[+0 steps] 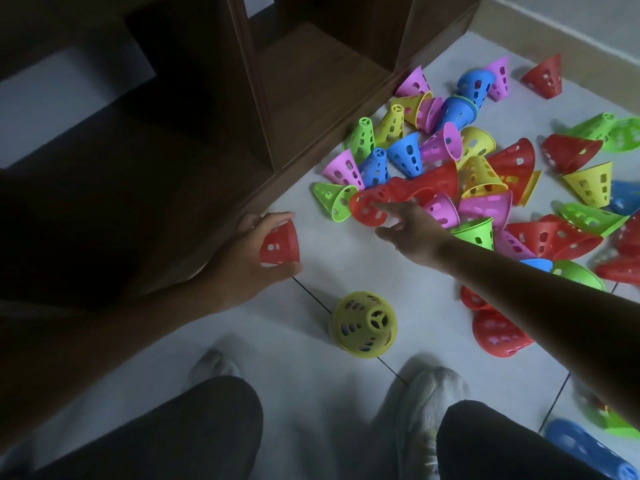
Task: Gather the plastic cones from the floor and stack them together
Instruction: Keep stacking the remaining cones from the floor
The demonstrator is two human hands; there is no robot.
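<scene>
Several perforated plastic cones in red, pink, blue, yellow and green lie scattered in a heap (pixel 460 174) on the white tiled floor. My left hand (pixel 249 258) grips a red cone (pixel 280 244) just above the floor, near the shelf base. My right hand (pixel 408 226) reaches into the heap's near edge with fingers extended, its fingertips touching the rim of a red cone lying on its side (pixel 367 207). A yellow cone (pixel 363 323) stands upright alone in front of my feet.
A dark wooden shelf unit (pixel 294 98) borders the floor on the left and back. My knees and shoes (pixel 426 393) fill the bottom of the view. More cones lie at right, including a red one (pixel 498 336) and a blue one (pixel 581 445).
</scene>
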